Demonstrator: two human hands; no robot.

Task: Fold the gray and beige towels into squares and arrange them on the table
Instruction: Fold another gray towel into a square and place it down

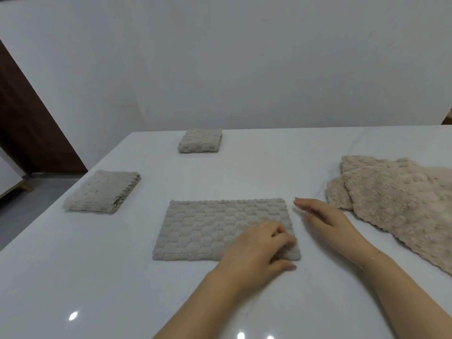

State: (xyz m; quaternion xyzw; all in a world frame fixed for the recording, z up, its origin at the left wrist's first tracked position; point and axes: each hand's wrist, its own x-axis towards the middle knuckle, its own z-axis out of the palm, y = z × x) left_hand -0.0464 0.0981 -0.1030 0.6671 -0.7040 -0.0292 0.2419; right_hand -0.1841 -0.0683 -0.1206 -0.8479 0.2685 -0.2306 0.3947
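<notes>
Two gray waffle-textured towels already lie folded into squares on the glossy white worktop (73,277): one folded gray square (200,140) at about 12 o'clock near the far edge, another folded gray square (102,190) at about 10 o'clock near the left edge. A third gray towel, a half-folded rectangle (208,231), lies flat in the centre. The left hand (259,248) rests on its right end with fingers curled over the short edge, apparently pinching it; how firm the grip is cannot be told. The right hand (325,216) is flat and open just beside that end, touching the worktop, holding nothing.

By my judgement the task is somewhere near halfway: the rectangle needs one more fold, right end over to the left, to become a square. The loose beige fluffy towels (396,199) at 3 o'clock are untouched and unfolded.

Those beige towels overlap and run off the right border, so their count is unclear; at least two layers show. Whether the left thumb is under the cloth is hidden by the fingers
</notes>
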